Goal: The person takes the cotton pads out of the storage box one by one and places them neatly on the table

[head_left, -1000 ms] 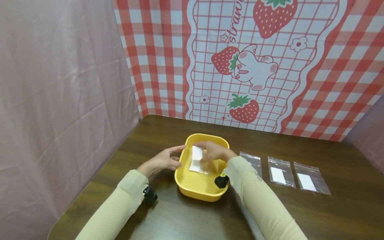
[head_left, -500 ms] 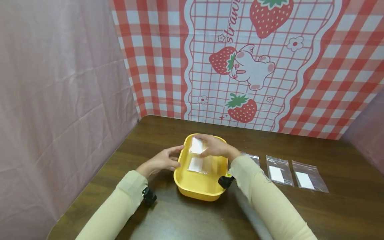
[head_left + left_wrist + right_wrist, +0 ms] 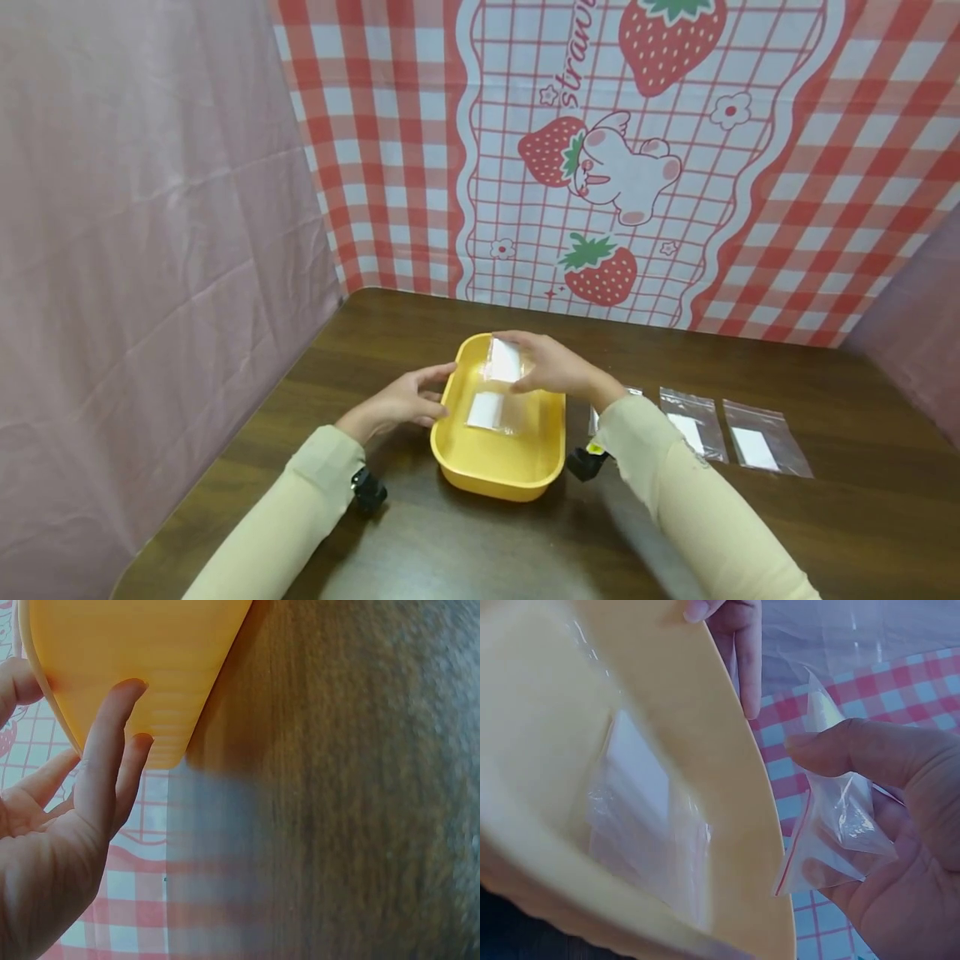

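Note:
A yellow plastic tub (image 3: pixel 498 487) stands on the table. My left hand (image 3: pixel 397 404) holds its left rim, one fingertip over the edge and other fingers along the outer wall (image 3: pixel 150 645). Above the tub's far end, my right hand (image 3: pixel 558 367) pinches a clear zip bag (image 3: pixel 840 825) with a white piece inside, between thumb and fingers. Another clear zip bag (image 3: pixel 486 411) with a white rectangular piece lies in the tub; in the right wrist view its plastic looks layered, and I cannot tell if several bags overlap there.
Two zip bags with white pieces, one nearer (image 3: pixel 686 425) and one farther right (image 3: pixel 765 439), lie right of the tub. Another bag (image 3: pixel 594 419) is mostly hidden by my right wrist. A checked strawberry cloth (image 3: pixel 600 167) hangs behind the table, a pink curtain (image 3: pixel 165 250) at left.
My right hand has lifted one bag from the tub's middle up toward its far right rim, uncovering the bag beneath. My left hand stays at the rim.

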Motion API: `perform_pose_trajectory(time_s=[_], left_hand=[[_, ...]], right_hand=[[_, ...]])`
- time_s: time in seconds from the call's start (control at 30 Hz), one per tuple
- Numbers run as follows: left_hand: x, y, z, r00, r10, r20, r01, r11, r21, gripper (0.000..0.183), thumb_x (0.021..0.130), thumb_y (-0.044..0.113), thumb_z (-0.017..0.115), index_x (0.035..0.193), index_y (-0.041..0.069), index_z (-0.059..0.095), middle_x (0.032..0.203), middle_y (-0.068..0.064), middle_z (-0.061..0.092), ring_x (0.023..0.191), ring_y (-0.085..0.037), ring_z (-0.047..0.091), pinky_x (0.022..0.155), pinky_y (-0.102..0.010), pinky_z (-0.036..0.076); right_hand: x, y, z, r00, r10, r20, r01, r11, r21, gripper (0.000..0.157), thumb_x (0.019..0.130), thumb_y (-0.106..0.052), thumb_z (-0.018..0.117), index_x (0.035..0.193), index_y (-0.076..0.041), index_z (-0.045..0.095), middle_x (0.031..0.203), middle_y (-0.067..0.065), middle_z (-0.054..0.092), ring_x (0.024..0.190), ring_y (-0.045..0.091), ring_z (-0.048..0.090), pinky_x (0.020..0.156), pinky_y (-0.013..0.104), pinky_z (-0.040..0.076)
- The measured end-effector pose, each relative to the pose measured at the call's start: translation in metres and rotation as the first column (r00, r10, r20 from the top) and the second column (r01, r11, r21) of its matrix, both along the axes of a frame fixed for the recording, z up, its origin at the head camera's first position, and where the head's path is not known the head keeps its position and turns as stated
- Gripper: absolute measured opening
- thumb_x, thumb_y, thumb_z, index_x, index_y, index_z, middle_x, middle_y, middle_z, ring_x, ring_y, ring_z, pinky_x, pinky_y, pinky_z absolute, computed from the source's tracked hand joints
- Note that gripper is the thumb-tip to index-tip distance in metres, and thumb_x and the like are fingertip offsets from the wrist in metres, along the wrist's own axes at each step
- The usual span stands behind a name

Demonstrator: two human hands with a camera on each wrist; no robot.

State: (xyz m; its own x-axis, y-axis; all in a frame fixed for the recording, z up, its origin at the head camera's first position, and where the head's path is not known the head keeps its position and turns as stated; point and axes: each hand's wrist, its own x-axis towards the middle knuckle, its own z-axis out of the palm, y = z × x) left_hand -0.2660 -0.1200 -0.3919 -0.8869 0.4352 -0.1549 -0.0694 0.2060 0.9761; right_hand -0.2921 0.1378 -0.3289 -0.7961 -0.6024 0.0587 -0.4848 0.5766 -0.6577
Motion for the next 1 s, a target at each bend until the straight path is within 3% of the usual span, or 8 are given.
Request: perform_pose_trajectory(time_s=[0.17, 0.37, 0.6, 0.7, 0.83, 1.0], left_hand=[[0.002, 0.000, 0.001, 1.000, -0.001, 0.002, 0.001, 1.000, 0.006, 0.074, 0.080, -0.007, 0.063, 0.145, 0.010, 0.033, 0.143, -0.018, 0.033, 0.112, -0.032, 0.053, 0.073, -0.037, 0.054], [0.001, -0.001, 0.000, 1.000, 0.006, -0.001, -0.006, 1.000, -0.003, 0.074, 0.081, -0.007, 0.063, 0.145, 0.010, 0.033, 0.144, -0.018, 0.033, 0.112, -0.031, 0.053, 0.072, -0.037, 0.054], [0.001, -0.001, 0.000, 1.000, -0.002, -0.002, 0.002, 1.000, 0.006, 0.074, 0.081, -0.007, 0.063, 0.145, 0.010, 0.032, 0.143, -0.018, 0.034, 0.111, -0.031, 0.054, 0.073, -0.037, 0.054], [0.001, 0.000, 0.001, 1.000, 0.008, 0.002, -0.008, 1.000, 0.005, 0.075, 0.080, -0.007, 0.063, 0.145, 0.012, 0.033, 0.143, -0.017, 0.035, 0.111, -0.030, 0.054, 0.073, -0.037, 0.054], [0.002, 0.000, 0.002, 1.000, 0.018, 0.001, -0.018, 1.000, 0.002, 0.074, 0.080, -0.007, 0.064, 0.145, 0.013, 0.034, 0.143, -0.016, 0.035, 0.110, -0.029, 0.054, 0.073, -0.037, 0.054], [0.002, 0.000, 0.001, 1.000, 0.006, -0.006, -0.006, 1.000, 0.000, 0.074, 0.080, -0.007, 0.063, 0.145, 0.011, 0.032, 0.142, -0.018, 0.035, 0.110, -0.029, 0.054, 0.072, -0.037, 0.054]], right_hand=[[0.005, 0.009, 0.000, 0.999, 0.004, -0.045, -0.004, 1.000, 0.009, 0.077, 0.073, -0.006, 0.076, 0.140, -0.010, 0.041, 0.140, 0.009, 0.043, 0.127, 0.029, 0.037, 0.103, 0.048, 0.030], [0.012, 0.022, -0.004, 0.999, -0.005, -0.053, 0.004, 1.000, -0.008, 0.078, 0.071, -0.005, 0.077, 0.141, -0.012, 0.042, 0.138, 0.009, 0.045, 0.122, 0.026, 0.043, 0.098, 0.046, 0.037], [0.023, 0.035, -0.005, 0.995, -0.003, -0.101, 0.001, 1.000, -0.025, 0.079, 0.072, -0.004, 0.076, 0.141, -0.013, 0.041, 0.140, 0.011, 0.043, 0.122, 0.029, 0.042, 0.098, 0.048, 0.036], [0.029, 0.040, -0.008, 0.996, -0.012, -0.087, 0.009, 0.999, -0.039, 0.078, 0.073, -0.004, 0.076, 0.142, -0.017, 0.040, 0.140, 0.011, 0.042, 0.115, 0.027, 0.045, 0.090, 0.044, 0.042], [0.038, 0.046, -0.012, 0.997, -0.032, -0.065, 0.027, 0.997, -0.075, 0.080, 0.074, -0.005, 0.076, 0.143, -0.019, 0.039, 0.141, 0.012, 0.041, 0.118, 0.029, 0.045, 0.087, 0.043, 0.046], [0.051, 0.056, -0.018, 0.997, -0.044, -0.058, 0.037, 0.992, -0.117, 0.080, 0.074, -0.007, 0.077, 0.143, -0.016, 0.038, 0.143, 0.011, 0.039, 0.128, 0.033, 0.036, 0.098, 0.051, 0.036]])
